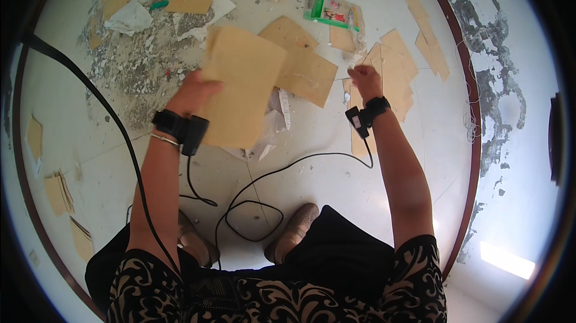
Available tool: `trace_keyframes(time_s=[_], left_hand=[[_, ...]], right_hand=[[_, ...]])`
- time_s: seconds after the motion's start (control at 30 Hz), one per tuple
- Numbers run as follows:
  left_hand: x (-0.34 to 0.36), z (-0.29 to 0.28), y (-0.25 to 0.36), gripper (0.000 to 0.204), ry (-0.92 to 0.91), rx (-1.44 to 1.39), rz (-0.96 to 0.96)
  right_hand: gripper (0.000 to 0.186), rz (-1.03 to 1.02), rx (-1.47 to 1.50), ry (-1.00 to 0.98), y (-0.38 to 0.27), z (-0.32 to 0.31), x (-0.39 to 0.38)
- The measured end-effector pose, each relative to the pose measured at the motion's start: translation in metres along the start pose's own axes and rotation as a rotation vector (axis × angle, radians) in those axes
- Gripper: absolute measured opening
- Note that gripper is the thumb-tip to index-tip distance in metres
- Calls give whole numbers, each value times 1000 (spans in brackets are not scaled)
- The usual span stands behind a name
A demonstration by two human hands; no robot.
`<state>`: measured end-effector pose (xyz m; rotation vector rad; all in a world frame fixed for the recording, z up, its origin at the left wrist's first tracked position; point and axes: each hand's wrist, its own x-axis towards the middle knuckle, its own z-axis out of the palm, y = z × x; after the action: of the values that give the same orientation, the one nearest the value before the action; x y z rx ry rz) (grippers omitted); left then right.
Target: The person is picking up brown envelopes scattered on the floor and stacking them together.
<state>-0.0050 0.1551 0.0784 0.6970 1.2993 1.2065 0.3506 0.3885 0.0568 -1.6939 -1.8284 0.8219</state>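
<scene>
My left hand (197,90) is closed on the edge of a stack of tan paper sheets (243,86), thumb on top, held above the floor. On the right, my right hand (366,79) pinches the crumpled near end of a clear plastic bag (360,44) with green-and-white printing. The bag's printed far part lies on the floor. Between my hands, beyond the stack, lie more tan sheets (309,77). Crumpled white paper (275,120) shows partly from under the held stack. Black devices with cables are strapped to both wrists.
Grey rubble and flaked plaster (135,65) cover the floor at the far left. A row of tan sheets (393,71) lies beside my right hand. Small tan stacks (59,194) sit at the left. A black cable (258,203) loops near my shoes. A peeling wall (495,77) stands right.
</scene>
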Motion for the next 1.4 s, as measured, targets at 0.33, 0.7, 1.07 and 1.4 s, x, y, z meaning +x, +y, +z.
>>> trace_keyframes(time_s=[0.33,0.7,1.07,1.4], left_hand=[[3,-41,-2,28,237,-71,7],[8,-45,13,25,420,-245,193],[5,28,7,29,-79,-102,-30],[-1,56,-14,36,-335,-427,-181]], right_hand=[[15,514,432,-437,-17,34,-43],[13,-290,696,-340,-142,-73,-68],[16,-5,625,-700,-153,-12,-88],[14,326,805,-451,-97,13,-84]])
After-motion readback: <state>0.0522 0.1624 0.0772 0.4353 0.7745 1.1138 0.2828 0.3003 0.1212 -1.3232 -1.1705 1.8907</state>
